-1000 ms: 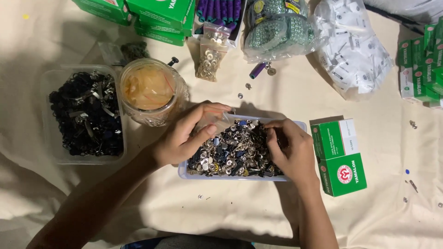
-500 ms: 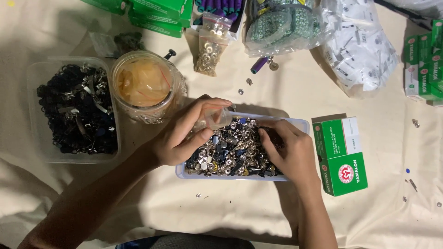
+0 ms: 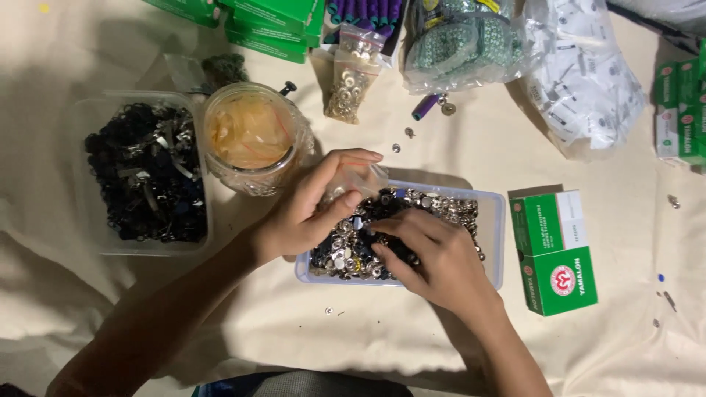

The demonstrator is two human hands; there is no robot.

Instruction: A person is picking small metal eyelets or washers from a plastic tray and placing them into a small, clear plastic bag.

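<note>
Clear rectangular tray (image 3: 497,220) heaped with silver and dark snap fasteners (image 3: 448,209); small clear bag (image 3: 360,179) above.

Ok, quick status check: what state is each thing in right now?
Left hand: pinching a small clear bag.
Right hand: fingers down in the metal parts.
Clear tray: open, full of metal parts.
Jar: upright, lidless.
Left tub: open, holding dark parts.
Green box: closed.
</note>
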